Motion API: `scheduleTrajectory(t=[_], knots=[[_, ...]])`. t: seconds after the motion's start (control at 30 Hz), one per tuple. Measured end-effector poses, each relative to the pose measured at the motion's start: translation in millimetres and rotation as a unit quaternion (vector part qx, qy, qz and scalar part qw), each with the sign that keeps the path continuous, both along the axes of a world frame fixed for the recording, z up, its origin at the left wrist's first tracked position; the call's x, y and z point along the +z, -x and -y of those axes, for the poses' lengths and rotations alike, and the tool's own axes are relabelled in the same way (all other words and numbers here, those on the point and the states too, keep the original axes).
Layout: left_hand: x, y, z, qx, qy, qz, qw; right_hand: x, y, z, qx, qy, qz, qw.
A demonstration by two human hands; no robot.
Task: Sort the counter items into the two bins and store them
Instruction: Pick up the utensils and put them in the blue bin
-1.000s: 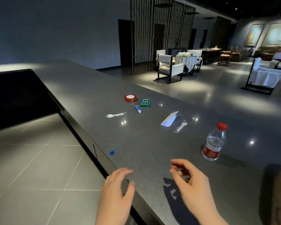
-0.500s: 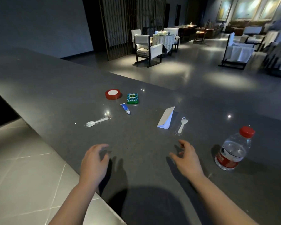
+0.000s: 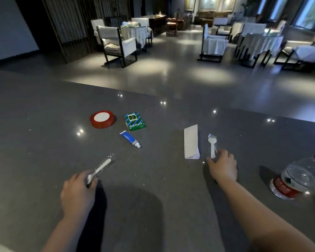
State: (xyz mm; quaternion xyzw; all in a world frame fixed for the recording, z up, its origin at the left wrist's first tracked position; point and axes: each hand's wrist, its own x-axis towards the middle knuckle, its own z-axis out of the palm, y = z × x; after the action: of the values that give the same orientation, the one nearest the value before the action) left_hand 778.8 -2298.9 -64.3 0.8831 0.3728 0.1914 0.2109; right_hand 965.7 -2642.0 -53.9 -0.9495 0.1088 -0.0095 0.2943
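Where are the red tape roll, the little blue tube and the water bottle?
Red tape roll [image 3: 102, 119]: head view, on its white centre.
Blue tube [image 3: 129, 139]: head view, mid-body.
Water bottle [image 3: 296, 176]: head view, clear body above the red label.

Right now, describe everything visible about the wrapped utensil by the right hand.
The wrapped utensil is a white plastic spork in a clear sleeve, lying flat on the dark counter beside the folded white paper. Its tined head points away from the person; the right hand pinches its handle end.
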Motion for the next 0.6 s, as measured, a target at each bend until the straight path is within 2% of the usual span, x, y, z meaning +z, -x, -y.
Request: scheduleTrajectory(t=[0.1, 0.23, 0.33, 0.43, 0.6], knots=[[-4.2, -4.6, -11.2, -0.01, -0.008, -0.008, 1.0, -3.9, -5.1, -1.2, -0.053, -0.001, -0.002, 0.999], [-2.7, -18.9, -19.4, -0.03, 0.046, -0.007, 0.998, -3.7, -17.1, -1.1, -0.079, -0.021, -0.041, 0.996], [-1.8, -26.1, -12.4, -0.077, 0.098, 0.052, 0.991, -5.2, -16.1, -0.8, -0.08, -0.039, -0.05, 0.995], [3.3, -32.8, 3.2, -0.118, 0.139, 0.122, 0.976, -6.8, 5.4, 3.8, -0.113, -0.093, 0.003, 0.989], [25.7, -53.5, 52.5, -0.189, 0.264, 0.225, 0.919, -1.2, 70.4, 22.2, -0.107, -0.204, 0.082, 0.97]])
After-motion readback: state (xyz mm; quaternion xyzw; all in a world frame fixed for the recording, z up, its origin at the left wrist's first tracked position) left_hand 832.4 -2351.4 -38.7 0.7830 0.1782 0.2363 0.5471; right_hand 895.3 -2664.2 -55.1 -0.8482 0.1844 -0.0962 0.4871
